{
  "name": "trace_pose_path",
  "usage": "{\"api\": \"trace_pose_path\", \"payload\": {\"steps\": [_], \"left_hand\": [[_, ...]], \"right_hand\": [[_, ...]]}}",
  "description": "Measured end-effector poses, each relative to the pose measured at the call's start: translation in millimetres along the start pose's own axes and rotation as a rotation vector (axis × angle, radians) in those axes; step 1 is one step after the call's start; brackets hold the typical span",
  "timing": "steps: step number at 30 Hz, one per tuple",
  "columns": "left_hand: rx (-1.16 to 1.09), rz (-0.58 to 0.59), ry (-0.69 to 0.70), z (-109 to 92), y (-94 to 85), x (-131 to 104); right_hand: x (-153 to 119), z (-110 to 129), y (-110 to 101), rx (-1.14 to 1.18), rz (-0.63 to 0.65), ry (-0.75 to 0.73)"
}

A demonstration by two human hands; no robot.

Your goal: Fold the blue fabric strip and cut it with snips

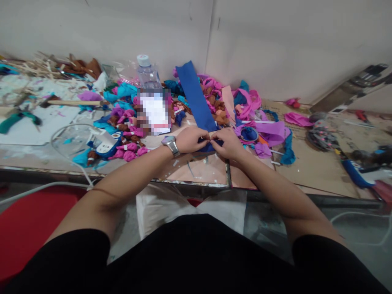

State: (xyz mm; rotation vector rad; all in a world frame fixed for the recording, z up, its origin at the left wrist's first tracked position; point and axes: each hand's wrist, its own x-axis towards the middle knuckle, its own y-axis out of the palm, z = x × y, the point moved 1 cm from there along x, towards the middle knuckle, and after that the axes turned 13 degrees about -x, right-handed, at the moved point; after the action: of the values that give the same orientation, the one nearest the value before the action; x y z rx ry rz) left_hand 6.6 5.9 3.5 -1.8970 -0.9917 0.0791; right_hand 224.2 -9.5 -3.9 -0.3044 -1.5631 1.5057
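Note:
Near the front of the table, my left hand [191, 139] and my right hand [227, 143] meet fingertip to fingertip. Both pinch the near end of a long dark blue strip [196, 96], which looks like cloth or crepe paper. Its far end leans up over the pile toward the wall. Part of the blue material shows below my fingers; the exact fold between the fingertips is hidden. A phone with a lit screen [154, 112] lies left of the strip. To the right of my right hand are a roll with a blue middle [249, 134] and purple strips [272, 132].
Pink, brown and blue twisted bundles [130, 151] lie around a white-and-blue power strip [108, 145]. A clear bottle [148, 73] stands at the back. A hammer [73, 103] and green-handled pliers [18, 120] lie left. A white cable [52, 184] hangs over the table edge by a red stool [39, 220].

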Motion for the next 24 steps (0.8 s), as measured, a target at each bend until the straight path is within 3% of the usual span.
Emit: {"api": "trace_pose_path", "payload": {"steps": [15, 24], "left_hand": [[-0.065, 0.011, -0.024, -1, -6.0, 0], [0.013, -0.012, -0.092, 2, -10.2, 0]], "right_hand": [[2, 0, -4, -0.018, 0.02, 0.04], [2, 0, -14, -0.105, -0.053, 0.058]]}}
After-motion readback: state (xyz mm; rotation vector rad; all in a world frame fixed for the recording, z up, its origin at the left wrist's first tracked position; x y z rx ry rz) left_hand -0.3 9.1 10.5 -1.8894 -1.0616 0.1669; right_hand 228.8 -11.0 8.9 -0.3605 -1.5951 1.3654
